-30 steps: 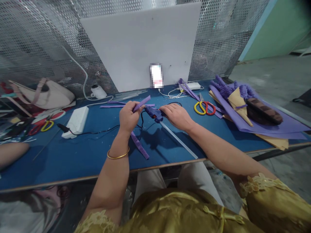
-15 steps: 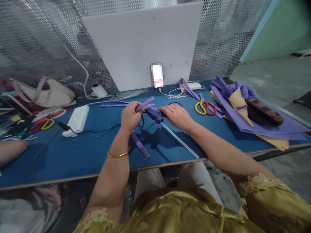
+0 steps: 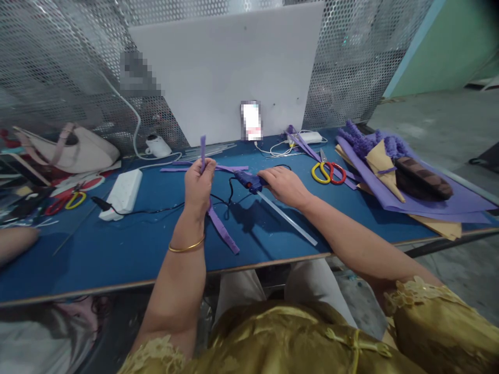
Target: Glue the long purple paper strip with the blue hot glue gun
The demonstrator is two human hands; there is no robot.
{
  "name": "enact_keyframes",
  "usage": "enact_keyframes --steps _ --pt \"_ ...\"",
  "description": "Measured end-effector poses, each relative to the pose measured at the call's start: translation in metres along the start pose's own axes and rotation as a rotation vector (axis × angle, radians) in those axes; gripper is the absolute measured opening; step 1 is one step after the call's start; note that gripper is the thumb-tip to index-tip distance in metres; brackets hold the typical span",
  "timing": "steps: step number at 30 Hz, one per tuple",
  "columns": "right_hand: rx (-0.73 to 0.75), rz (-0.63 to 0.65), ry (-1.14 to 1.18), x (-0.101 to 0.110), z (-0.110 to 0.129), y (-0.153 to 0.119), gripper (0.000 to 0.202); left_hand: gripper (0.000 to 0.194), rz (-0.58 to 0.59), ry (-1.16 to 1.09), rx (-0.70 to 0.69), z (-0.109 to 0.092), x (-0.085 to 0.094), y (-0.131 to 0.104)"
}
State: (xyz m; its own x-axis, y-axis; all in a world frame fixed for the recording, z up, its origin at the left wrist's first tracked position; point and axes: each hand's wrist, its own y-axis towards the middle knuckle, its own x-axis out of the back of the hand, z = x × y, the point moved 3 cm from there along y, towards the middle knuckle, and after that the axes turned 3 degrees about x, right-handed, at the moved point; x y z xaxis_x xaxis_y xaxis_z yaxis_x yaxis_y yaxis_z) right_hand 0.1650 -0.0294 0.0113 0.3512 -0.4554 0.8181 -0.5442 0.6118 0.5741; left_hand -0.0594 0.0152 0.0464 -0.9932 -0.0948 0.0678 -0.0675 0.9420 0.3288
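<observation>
My left hand is closed on a purple strip, whose upper end stands up above the thumb. A blue glue gun is gripped in my right hand, and its nozzle points left toward my left hand. From the gun's back a long clear glue stick slants down toward the table's front edge. Below my left wrist another purple piece reaches over the blue table. More purple strips lie flat behind my left hand.
Scissors with yellow and red handles lie right of my right hand. Purple paper with wrapped items is at the far right. A white power strip with a black cord lies left. Someone's arm enters at the left edge.
My left hand has moved left, away from the glue gun, and the strip in it has turned from slanted to upright. The gun has shifted only slightly.
</observation>
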Motion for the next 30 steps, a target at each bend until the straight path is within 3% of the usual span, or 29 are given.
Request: enact_keyframes --steps 6,10,13,15,19,23,27,30 --pt "-0.298 -0.045 0.355 -0.009 -0.004 -0.001 0.026 0.026 -0.098 -0.278 0.284 0.016 0.004 0.008" --pt "-0.606 -0.143 0.901 -0.015 -0.007 0.000 0.018 0.034 -0.056 -0.398 0.449 0.023 0.003 0.007" --pt "-0.798 -0.284 1.337 -0.015 -0.009 -0.001 0.026 0.039 -0.039 -0.460 0.550 0.029 0.001 0.006" --pt "-0.880 -0.375 1.489 -0.013 -0.010 -0.001 0.032 0.037 -0.090 -0.454 0.582 0.033 0.001 0.006" --pt "-0.937 -0.454 1.583 -0.010 -0.013 -0.002 0.034 0.029 -0.211 -0.388 0.557 0.038 0.000 0.007" --pt "-0.946 -0.473 1.610 -0.009 -0.012 -0.001 0.034 0.022 -0.255 -0.378 0.520 0.040 0.002 0.008" --pt "-0.926 -0.472 1.613 -0.008 -0.010 0.000 0.037 0.017 -0.230 -0.402 0.504 0.041 0.003 0.011" --pt "-0.909 -0.471 1.595 -0.008 -0.010 0.000 0.038 0.026 -0.176 -0.445 0.482 0.041 0.003 0.013"
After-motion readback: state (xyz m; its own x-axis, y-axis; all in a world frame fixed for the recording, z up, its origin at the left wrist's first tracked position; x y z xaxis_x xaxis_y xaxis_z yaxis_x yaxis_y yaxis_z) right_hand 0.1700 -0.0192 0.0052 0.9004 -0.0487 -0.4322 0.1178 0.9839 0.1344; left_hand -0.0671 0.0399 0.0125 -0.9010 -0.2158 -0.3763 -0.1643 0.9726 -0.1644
